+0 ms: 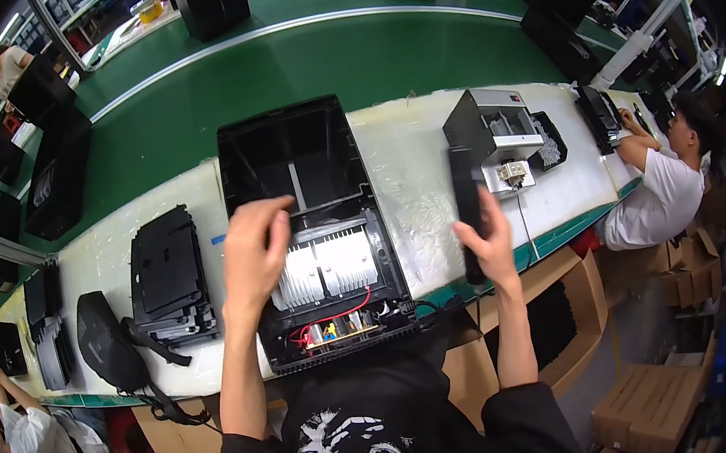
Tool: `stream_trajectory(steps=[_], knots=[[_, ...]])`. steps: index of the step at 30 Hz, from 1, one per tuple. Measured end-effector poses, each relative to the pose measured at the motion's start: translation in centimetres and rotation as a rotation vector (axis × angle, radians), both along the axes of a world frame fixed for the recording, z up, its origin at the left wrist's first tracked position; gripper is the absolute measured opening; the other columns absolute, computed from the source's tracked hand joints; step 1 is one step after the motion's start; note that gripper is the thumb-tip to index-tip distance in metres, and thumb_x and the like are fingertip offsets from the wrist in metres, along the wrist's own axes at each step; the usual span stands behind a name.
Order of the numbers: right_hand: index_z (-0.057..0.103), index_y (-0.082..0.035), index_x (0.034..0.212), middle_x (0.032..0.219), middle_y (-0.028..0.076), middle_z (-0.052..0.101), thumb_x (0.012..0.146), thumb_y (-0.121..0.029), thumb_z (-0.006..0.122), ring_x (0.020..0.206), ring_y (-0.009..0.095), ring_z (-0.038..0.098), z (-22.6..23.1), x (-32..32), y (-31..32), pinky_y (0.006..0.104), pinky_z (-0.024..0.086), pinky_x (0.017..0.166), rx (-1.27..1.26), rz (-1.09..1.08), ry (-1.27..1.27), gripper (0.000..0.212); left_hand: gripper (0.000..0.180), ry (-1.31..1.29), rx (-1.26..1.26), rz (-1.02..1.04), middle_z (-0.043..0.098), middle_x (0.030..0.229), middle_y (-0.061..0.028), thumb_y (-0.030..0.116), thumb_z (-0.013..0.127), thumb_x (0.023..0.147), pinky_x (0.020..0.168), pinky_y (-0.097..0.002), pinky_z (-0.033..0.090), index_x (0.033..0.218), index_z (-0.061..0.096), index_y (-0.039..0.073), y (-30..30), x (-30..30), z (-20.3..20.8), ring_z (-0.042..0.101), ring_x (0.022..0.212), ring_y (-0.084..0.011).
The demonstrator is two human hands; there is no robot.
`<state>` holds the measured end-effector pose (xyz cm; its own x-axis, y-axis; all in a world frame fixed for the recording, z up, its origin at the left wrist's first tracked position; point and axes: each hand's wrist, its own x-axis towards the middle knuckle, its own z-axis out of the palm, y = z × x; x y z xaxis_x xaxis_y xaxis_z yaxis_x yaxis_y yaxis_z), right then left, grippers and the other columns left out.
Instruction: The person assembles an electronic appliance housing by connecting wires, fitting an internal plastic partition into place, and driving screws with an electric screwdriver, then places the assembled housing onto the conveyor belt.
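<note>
Head view: open case (258,153) on bench (420,260). Left hand (251,243) over its left edge, thumb and fingers apart, nothing visible between. Right hand (496,243) grips black bar (466,193); careless swing could knock machine (484,130) or snag loose red wire (350,310).

White-sheeted workbench (413,199) — open black housing (258,167), stacked black panels (163,261), strapped bag (107,342), boxy machine (501,123).

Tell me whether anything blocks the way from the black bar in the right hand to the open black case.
Nothing visible stands between the black bar in the right hand and the open black case; white tabletop shows there. The grey machine sits behind the bar, off that path.
</note>
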<state>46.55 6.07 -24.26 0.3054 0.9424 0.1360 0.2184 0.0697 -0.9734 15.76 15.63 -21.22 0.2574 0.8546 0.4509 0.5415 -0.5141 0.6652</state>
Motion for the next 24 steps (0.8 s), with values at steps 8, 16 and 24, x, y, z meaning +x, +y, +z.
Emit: stream_trajectory(steps=[8,16,24], knots=[[0.050,0.003,0.109,0.075,0.009,0.053,0.089,-0.034,0.042,0.072,0.020,0.052,12.5,4.3,-3.5,0.0312,0.043,0.070,0.929,-0.725,0.214,0.043,0.077,-0.580,-0.429,0.066,0.031,0.146,-0.0149,-0.002,0.049,0.069,0.111,-0.0313,0.018,0.142,0.028,0.002,-5.2,-3.1,-2.8,0.027,0.136,-0.0250],[0.050,-0.002,0.077,0.065,0.008,0.049,0.077,-0.078,0.040,0.054,0.017,0.049,10.4,12.1,-0.2,0.0298,0.042,0.055,0.885,-0.494,0.047,0.076,0.095,-0.696,-0.568,0.156,0.029,0.147,-0.0164,-0.005,0.040,0.050,0.101,-0.0208,0.032,0.144,0.027,0.000,-6.1,-2.8,-2.5,0.029,0.136,-0.0225],[0.050,-0.001,0.080,0.064,0.009,0.050,0.081,-0.076,0.033,0.055,0.019,0.049,8.1,13.0,1.6,0.0297,0.043,0.056,0.907,-0.318,0.046,0.077,0.096,-0.700,-0.555,0.289,0.028,0.148,-0.0174,-0.002,0.039,0.048,0.106,-0.0220,0.024,0.143,0.027,-0.001,-9.1,-1.2,-2.8,0.027,0.137,-0.0231]])
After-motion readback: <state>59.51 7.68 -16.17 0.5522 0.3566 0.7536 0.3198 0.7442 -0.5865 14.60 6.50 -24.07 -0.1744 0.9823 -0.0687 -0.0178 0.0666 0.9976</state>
